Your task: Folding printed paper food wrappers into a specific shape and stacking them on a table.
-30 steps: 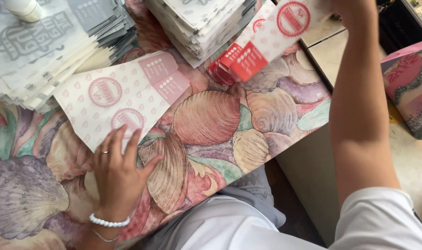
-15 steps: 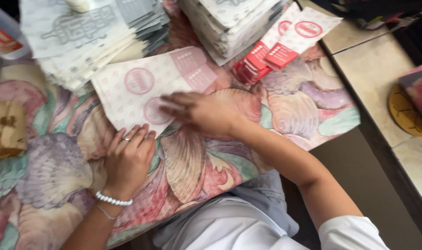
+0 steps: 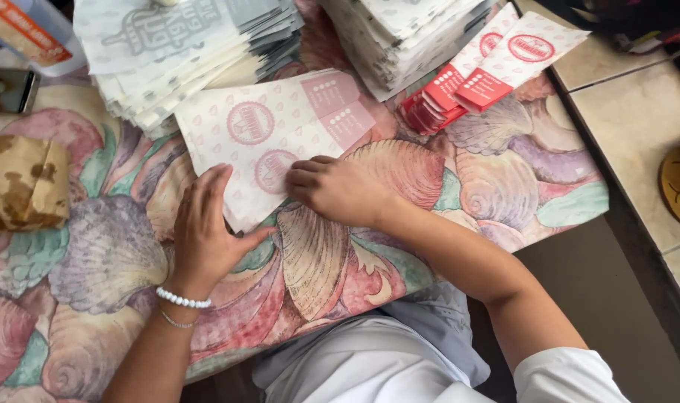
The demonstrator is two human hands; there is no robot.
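Note:
Two flat pink-patterned paper bags (image 3: 269, 138) with round red stamps lie overlapped on a table covered with a shell-print cloth (image 3: 355, 261). My left hand (image 3: 205, 224) rests flat on their lower left corner, fingers together. My right hand (image 3: 336, 190), fingers curled, presses on the lower edge of the bags near one round stamp. Both wrists lie on the cloth; a white bead bracelet circles the left wrist.
Stacks of white and grey paper bags (image 3: 183, 52) stand behind, with another stack (image 3: 407, 33) to the right. Red-and-white sleeves (image 3: 481, 75) fan out at the upper right. A stained brown paper bag (image 3: 23, 183) lies at the left. A tiled counter (image 3: 638, 112) borders the right.
My right arm came down from the far sleeves to the pink bags and now presses their lower edge. The left hand stayed on the bags. The view shifted to the left.

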